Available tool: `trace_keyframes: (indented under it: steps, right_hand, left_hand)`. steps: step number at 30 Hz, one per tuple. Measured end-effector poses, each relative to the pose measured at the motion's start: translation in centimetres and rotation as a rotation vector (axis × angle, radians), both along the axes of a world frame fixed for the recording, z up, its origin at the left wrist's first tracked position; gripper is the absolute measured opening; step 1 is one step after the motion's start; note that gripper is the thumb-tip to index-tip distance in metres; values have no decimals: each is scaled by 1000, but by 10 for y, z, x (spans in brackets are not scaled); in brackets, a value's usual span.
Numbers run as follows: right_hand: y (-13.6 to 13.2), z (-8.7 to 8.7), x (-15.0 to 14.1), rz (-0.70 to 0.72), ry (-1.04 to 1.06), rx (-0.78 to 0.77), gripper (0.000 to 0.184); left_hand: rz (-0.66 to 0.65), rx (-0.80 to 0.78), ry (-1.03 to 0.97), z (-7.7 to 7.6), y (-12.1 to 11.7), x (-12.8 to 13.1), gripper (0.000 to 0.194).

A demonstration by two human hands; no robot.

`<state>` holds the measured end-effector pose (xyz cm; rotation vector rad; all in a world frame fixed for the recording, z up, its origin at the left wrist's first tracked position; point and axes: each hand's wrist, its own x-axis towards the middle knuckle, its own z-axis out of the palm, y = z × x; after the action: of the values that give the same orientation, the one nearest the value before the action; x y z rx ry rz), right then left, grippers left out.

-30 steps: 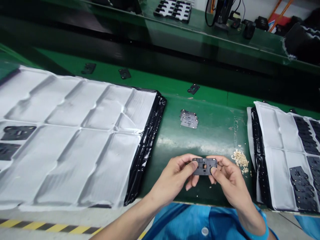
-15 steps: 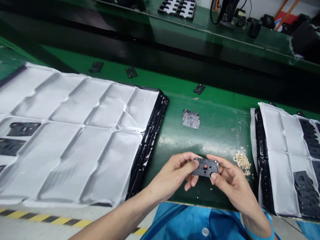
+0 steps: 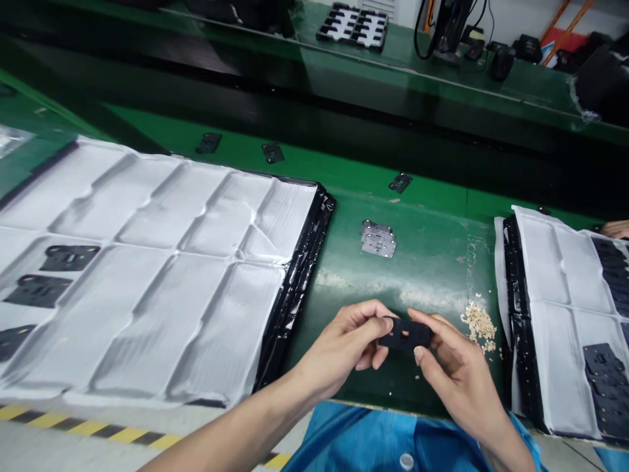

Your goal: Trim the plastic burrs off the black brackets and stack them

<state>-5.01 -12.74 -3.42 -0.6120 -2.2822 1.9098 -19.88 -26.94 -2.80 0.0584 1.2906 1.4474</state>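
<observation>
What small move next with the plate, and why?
Probably tilt the plate slightly: its visible face looks too dark to read fine detail, while the left hand pinches one end and the right hand is at the other, so a small turn seems easy.

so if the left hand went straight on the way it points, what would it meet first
Beyond the flat black rectangular plastic-looking plate it holds, probably the bare right hand, though depth is unclear.

a factory, a long green work table (image 3: 427, 269), big white trays (image 3: 152, 314) with black parts (image 3: 71, 258), yellow-and-black stripes (image 3: 101, 430) on the floor (image 3: 29, 452)
</observation>
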Motion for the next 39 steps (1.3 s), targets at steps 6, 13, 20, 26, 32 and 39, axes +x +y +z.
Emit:
trace_keyframes:
  steps: [6, 13, 20, 26, 32, 39]
  right_hand:
    - [-1, -1, 5, 97, 84, 231, 49]
    - [2, -6, 5, -8, -2, -77, 43]
    - [11, -14, 1, -56, -64, -447, 53]
    - [15, -16, 0, -59, -72, -505, 54]
    - [13, -17, -2, -44, -128, -383, 59]
    - [15, -26, 0, -69, -45, -5, 39]
  left_hand:
    - [96, 52, -178, -6, -2, 2, 28]
    - [57, 36, -211, -8, -6, 7, 35]
    - [-26, 25, -229, 0, -6, 2, 45]
    - [-41, 58, -243, -4, -5, -1, 40]
    - [-119, 19, 50, -10, -3, -14, 33]
    - [-85, -99, 732, -26, 15, -93, 22]
